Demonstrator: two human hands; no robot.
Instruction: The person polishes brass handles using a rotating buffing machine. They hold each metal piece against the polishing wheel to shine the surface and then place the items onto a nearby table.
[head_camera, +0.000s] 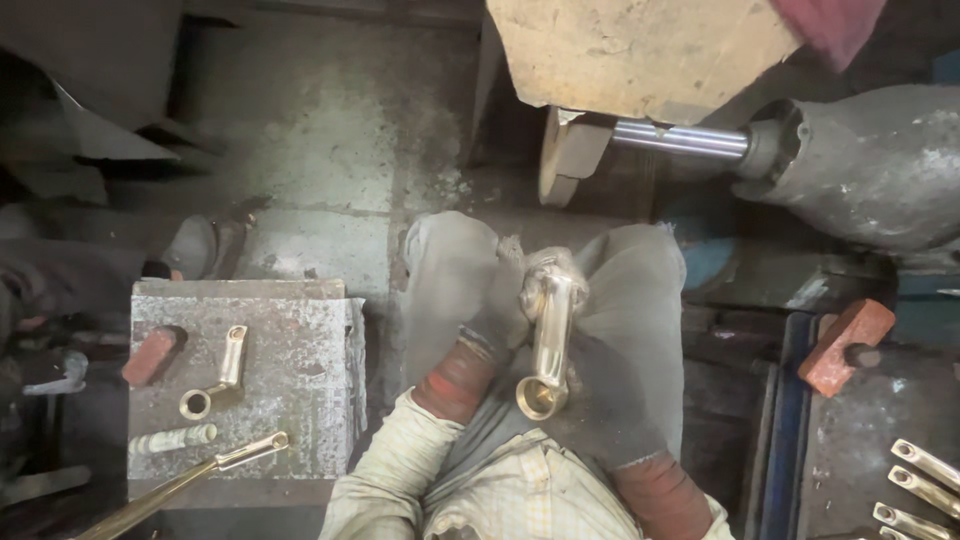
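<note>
Both my hands wear dark grey gloves with red cuffs and grip one shiny brass fitting (548, 335) over my lap. The fitting is a curved tube with a round open end pointing toward me. My left hand (492, 325) holds its upper left side. Lower down on the right side is my right hand (605, 395). Just beyond the fitting, a worn buffing wheel (562, 158) sits on a bright steel shaft (680, 138) that runs from a grey motor housing (870, 170). The fitting is held below the wheel, apart from it.
On the left a grey stone block (300, 400) carries another brass fitting (215, 378), a reddish brick piece (150, 356), a short cylinder (172, 438) and a brass rod (190, 478). At right lie a red brick piece (845, 347) and several brass fittings (920, 485). A tan block (640, 50) hangs above the wheel.
</note>
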